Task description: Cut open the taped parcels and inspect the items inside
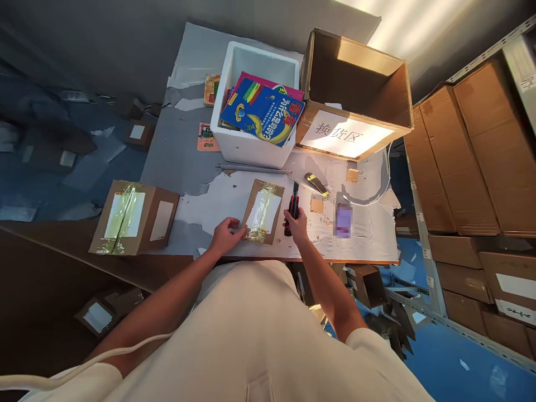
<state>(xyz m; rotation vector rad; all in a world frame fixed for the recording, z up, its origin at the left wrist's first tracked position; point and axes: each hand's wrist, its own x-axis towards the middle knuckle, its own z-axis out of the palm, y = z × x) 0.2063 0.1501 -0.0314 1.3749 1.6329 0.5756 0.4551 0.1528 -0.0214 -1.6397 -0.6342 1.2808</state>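
Observation:
My right hand (297, 224) is wrapped round a red and black utility knife (295, 207), its tip pointing away from me. Just left of the knife lies a small flat cardboard parcel (263, 212) with a white label under shiny clear tape. At the parcel's near left corner is my left hand (226, 235), fingers loosely curved and apart, the fingertips at its edge. Beyond the knife, a black and yellow utility knife (316, 183) lies on the worn white tabletop (368, 240).
A white foam box (251, 148) holding books (262, 111) stands behind the parcel. Next to it is an open cardboard box (355, 131) with a handwritten sign. A taped carton (134, 218) sits at left. Shelves of cartons (460, 162) stand right. A blurred purple item (343, 220) lies nearby.

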